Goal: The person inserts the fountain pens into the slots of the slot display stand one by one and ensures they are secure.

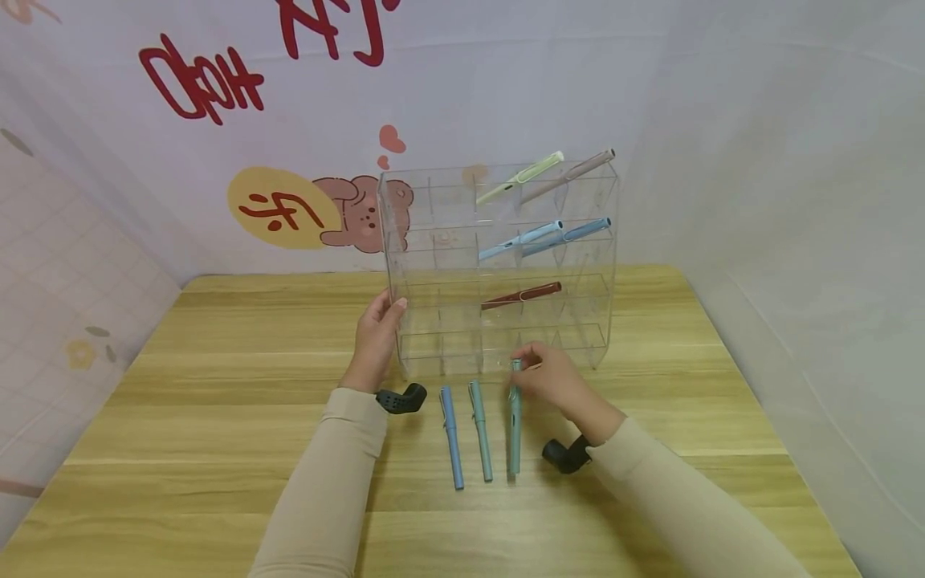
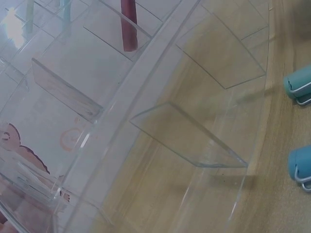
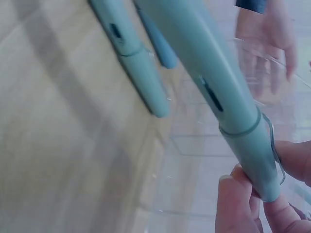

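Observation:
A clear acrylic pen rack [image 1: 613, 277] with several tiers of compartments stands upright on the table. My left hand [image 1: 374, 341] grips its left side edge, thumb in front. My right hand [image 1: 555, 381] pinches a teal fountain pen [image 1: 515, 429] by its cap end, near the clip; the right wrist view shows this pen [image 3: 209, 77] close up, apparently lifted off the table. To its left lie a green-teal pen [image 1: 481, 433] and a blue pen [image 1: 452, 440], capped and roughly parallel. Only the cap ends of these pens show in the left wrist view.
In the rack lean a yellow-green pen [image 1: 522, 178], a taupe pen [image 1: 571, 175], a light blue pen [image 1: 522, 240], a darker blue pen [image 1: 569, 236] and a dark red pen [image 1: 522, 296]. A white printed cloth [image 1: 506, 80] hangs behind the wooden table [image 1: 217, 417].

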`<state>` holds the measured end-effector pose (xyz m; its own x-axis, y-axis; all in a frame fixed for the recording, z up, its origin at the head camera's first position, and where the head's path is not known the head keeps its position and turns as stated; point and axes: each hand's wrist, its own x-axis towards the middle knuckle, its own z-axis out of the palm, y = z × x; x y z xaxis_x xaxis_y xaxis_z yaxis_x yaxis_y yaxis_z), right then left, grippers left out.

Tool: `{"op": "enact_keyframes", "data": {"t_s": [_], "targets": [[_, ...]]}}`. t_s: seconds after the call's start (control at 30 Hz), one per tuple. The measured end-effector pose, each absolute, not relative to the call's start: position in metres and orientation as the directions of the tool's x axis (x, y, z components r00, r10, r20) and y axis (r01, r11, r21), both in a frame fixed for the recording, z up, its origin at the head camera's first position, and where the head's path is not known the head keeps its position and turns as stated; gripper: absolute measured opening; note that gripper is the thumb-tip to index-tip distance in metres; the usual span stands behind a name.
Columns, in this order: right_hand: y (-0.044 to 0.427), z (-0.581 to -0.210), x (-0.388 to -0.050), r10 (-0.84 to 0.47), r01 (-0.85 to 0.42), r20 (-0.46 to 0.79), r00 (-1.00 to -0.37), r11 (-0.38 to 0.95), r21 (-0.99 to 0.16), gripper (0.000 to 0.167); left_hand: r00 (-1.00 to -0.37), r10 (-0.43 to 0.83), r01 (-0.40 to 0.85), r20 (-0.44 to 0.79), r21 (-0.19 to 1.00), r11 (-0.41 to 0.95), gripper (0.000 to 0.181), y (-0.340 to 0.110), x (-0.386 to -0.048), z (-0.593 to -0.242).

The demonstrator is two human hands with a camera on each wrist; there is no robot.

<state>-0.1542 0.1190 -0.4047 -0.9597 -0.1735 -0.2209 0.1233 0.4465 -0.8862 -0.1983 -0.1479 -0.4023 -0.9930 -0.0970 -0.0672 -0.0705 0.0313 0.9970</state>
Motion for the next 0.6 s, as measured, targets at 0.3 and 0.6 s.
{"op": "enact_keyframes", "data": {"t_s": [0.3,0.6], "targets": [[0.132,-0.389,-0.154,-0.109,0.154,-0.197,-0.974,0.314,-0.937,0.039,-0.994,-0.100,-0.056,-0.053,0.998,0.033,0.049,-0.149,-0.199,-0.405],[0.155,-0.370,-0.154,0.053,0.139,-0.131,-0.990,0.186,-0.973,0.040,-0.994,-0.085,-0.068,-0.066,0.997,0.029,0.050,-0.149,-0.199,-0.404]]}}
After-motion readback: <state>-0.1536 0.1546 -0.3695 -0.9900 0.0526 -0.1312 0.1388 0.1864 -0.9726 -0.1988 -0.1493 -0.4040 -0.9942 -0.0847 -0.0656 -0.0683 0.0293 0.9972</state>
